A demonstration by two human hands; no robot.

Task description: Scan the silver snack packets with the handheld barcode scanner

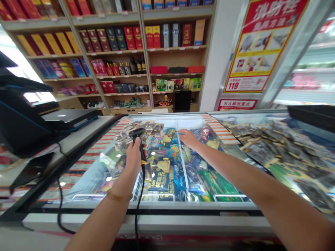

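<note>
At left, a black flat device (73, 118) sits on the desk (103, 121), whose edge runs beside the glass-topped chest freezer (196, 220). Small clear packets (153, 127) lie just beyond the left grip (134, 155), clamped on a black barcode scanner (137, 132) above the glass; its cable (141, 188) trails across bare glass past the front edge. The right grip (188, 138), fingertips close together, is near a white basket divider (184, 169); I cannot tell whether it holds anything. Rightward, a poster (248, 52) reads "消防栓" and "119", the sign (237, 104) below "灭火器放置点"; a heap of packets (285, 153) crowds that side.
</note>
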